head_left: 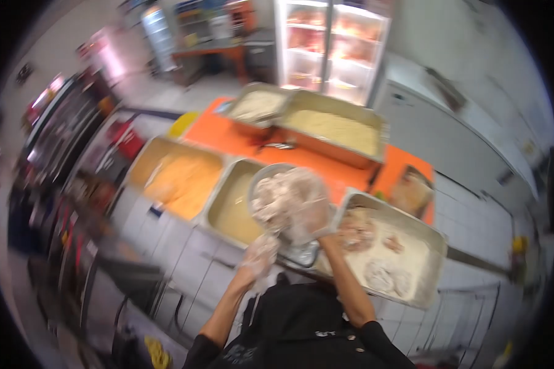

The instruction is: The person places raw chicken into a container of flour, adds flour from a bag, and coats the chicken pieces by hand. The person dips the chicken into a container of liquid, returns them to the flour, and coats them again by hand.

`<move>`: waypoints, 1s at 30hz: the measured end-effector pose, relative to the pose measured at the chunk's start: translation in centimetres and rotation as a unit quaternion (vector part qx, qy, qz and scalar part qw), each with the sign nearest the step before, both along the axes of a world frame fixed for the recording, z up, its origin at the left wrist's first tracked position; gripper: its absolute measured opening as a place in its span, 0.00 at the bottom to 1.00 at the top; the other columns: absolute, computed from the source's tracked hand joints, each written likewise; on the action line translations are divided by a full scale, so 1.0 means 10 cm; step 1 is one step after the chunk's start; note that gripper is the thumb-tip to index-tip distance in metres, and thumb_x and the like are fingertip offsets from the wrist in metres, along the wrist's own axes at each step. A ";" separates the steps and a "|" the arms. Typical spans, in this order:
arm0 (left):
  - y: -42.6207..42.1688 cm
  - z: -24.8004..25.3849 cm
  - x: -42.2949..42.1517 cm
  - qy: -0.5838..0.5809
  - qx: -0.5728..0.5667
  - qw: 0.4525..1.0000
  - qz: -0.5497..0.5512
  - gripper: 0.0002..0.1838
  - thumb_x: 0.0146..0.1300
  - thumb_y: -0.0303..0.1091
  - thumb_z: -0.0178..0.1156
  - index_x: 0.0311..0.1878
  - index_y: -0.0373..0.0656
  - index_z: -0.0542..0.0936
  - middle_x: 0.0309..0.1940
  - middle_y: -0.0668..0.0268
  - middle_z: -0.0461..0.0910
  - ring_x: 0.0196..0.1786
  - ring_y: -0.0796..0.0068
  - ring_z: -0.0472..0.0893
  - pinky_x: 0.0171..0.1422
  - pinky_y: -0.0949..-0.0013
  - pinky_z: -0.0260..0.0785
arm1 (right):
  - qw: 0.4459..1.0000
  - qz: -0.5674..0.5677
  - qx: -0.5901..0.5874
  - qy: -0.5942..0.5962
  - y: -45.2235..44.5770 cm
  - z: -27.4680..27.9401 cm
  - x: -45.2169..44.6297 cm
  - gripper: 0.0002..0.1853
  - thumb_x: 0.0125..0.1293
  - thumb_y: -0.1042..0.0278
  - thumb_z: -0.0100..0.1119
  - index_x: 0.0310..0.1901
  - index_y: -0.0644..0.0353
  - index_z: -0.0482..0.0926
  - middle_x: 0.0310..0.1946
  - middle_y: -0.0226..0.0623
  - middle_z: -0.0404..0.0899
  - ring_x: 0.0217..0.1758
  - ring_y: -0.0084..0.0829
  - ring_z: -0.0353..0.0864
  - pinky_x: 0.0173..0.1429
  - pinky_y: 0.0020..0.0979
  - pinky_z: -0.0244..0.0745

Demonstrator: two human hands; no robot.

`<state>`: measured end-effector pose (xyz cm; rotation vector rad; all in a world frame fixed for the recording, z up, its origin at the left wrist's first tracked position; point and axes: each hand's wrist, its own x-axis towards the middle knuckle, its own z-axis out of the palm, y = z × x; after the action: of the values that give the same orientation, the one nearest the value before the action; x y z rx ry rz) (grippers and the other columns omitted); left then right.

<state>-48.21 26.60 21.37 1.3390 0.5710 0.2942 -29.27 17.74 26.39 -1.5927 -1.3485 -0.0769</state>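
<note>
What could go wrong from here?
The bowl is heaped with pale pieces, so some might tumble into what looks like cloudy liquid beside it. In this view, the right forearm also crosses a corner of the tray of pale powder, so a bump could spill some.

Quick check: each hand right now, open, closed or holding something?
Left hand: gloved, at the metal bowl's near edge; blur hides whether it's open or closed.
Right hand: gloved, over the pale coated pieces; grip can't be told.
</note>
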 end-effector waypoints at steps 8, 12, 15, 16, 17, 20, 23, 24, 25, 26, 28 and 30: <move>0.96 -0.52 -0.16 0.224 0.074 0.969 0.070 0.13 0.67 0.42 0.52 0.42 0.41 0.75 0.22 0.69 0.72 0.25 0.76 0.72 0.29 0.66 0.65 | 0.919 -0.038 0.157 0.361 0.06 0.13 -0.04 0.15 0.62 0.61 0.54 0.46 0.60 0.77 0.50 0.37 0.75 0.55 0.41 0.75 0.59 0.38 0.71; 1.39 -1.00 0.03 0.270 0.165 0.948 0.023 0.16 0.66 0.41 0.51 0.43 0.36 0.77 0.26 0.61 0.77 0.29 0.70 0.75 0.33 0.62 0.68 | 0.890 -0.119 0.193 0.397 -0.22 0.08 -0.04 0.15 0.62 0.61 0.55 0.46 0.61 0.77 0.52 0.36 0.74 0.55 0.41 0.75 0.60 0.37 0.71; 1.69 -1.59 0.26 0.273 0.232 0.924 -0.133 0.16 0.60 0.38 0.55 0.43 0.35 0.79 0.35 0.54 0.80 0.38 0.66 0.77 0.39 0.63 0.69 | 0.958 -0.270 0.051 0.082 -0.63 -0.11 0.09 0.16 0.67 0.59 0.52 0.49 0.64 0.73 0.52 0.35 0.72 0.55 0.32 0.75 0.54 0.32 0.76; 1.69 -1.61 0.34 0.272 0.231 0.924 -0.137 0.16 0.60 0.38 0.55 0.43 0.35 0.79 0.35 0.54 0.80 0.38 0.66 0.77 0.39 0.63 0.69 | 0.915 -0.336 -0.093 -0.206 -0.78 -0.17 0.11 0.18 0.69 0.59 0.51 0.51 0.65 0.72 0.53 0.35 0.71 0.56 0.29 0.74 0.54 0.31 0.76; 1.68 -1.64 0.42 0.313 0.200 0.920 -0.127 0.16 0.59 0.36 0.56 0.44 0.34 0.79 0.36 0.55 0.80 0.39 0.66 0.78 0.40 0.63 0.70 | 0.955 -0.285 -0.022 -0.078 -0.88 -0.31 0.06 0.19 0.69 0.59 0.51 0.53 0.64 0.70 0.53 0.36 0.71 0.56 0.30 0.74 0.55 0.32 0.76; 1.52 -1.51 0.55 0.344 0.111 0.927 -0.096 0.13 0.58 0.36 0.57 0.41 0.37 0.80 0.34 0.60 0.78 0.37 0.69 0.77 0.39 0.65 0.69 | 0.936 -0.293 0.099 0.170 -1.20 -0.67 0.04 0.19 0.66 0.62 0.53 0.54 0.63 0.70 0.51 0.39 0.73 0.56 0.34 0.74 0.56 0.35 0.73; 1.45 -1.75 0.60 0.306 0.012 0.950 -0.059 0.12 0.58 0.35 0.58 0.40 0.38 0.80 0.34 0.63 0.78 0.34 0.70 0.77 0.36 0.66 0.69 | 0.885 -0.371 0.107 0.259 -1.41 -0.79 -0.03 0.19 0.64 0.65 0.54 0.55 0.64 0.70 0.52 0.41 0.73 0.56 0.37 0.73 0.58 0.37 0.72; 1.46 -1.90 0.59 0.274 -0.028 0.960 -0.044 0.13 0.56 0.34 0.59 0.42 0.36 0.80 0.38 0.62 0.79 0.35 0.69 0.78 0.35 0.65 0.70 | 0.884 -0.386 0.071 0.253 -1.45 -0.83 -0.07 0.21 0.67 0.63 0.53 0.58 0.63 0.67 0.55 0.40 0.70 0.58 0.36 0.72 0.60 0.37 0.72; 1.51 -2.04 0.56 0.278 -0.029 0.959 -0.044 0.13 0.56 0.34 0.59 0.42 0.36 0.80 0.38 0.62 0.79 0.35 0.69 0.78 0.35 0.65 0.70 | 0.882 -0.400 0.035 0.246 -1.50 -0.87 -0.10 0.22 0.69 0.61 0.51 0.60 0.62 0.64 0.58 0.39 0.68 0.60 0.35 0.71 0.61 0.37 0.72; 1.56 -2.14 0.54 0.225 -0.089 0.970 -0.038 0.11 0.57 0.33 0.58 0.39 0.37 0.79 0.35 0.64 0.78 0.33 0.71 0.77 0.33 0.66 0.69 | 0.880 -0.374 0.071 0.283 -1.50 -0.83 -0.11 0.23 0.69 0.61 0.51 0.61 0.62 0.63 0.58 0.39 0.68 0.60 0.35 0.70 0.62 0.37 0.71; 1.53 -2.07 0.49 0.170 -0.151 0.973 -0.033 0.09 0.59 0.33 0.57 0.37 0.38 0.79 0.32 0.65 0.76 0.30 0.72 0.75 0.30 0.68 0.67 | 0.875 -0.348 0.105 0.320 -1.49 -0.73 -0.17 0.23 0.69 0.62 0.51 0.61 0.62 0.62 0.58 0.39 0.67 0.60 0.36 0.70 0.63 0.38 0.71; 1.39 -1.78 0.46 0.172 0.019 0.984 -0.049 0.05 0.61 0.32 0.57 0.30 0.46 0.73 0.19 0.74 0.68 0.20 0.81 0.69 0.20 0.75 0.58 | 0.871 -0.333 0.131 0.338 -1.50 -0.66 -0.19 0.24 0.69 0.61 0.51 0.62 0.62 0.61 0.59 0.39 0.67 0.61 0.37 0.69 0.64 0.38 0.70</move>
<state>-43.66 40.55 3.54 1.4607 0.7873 -0.0099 -31.13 2.77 19.82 -1.5679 -0.2058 -0.1001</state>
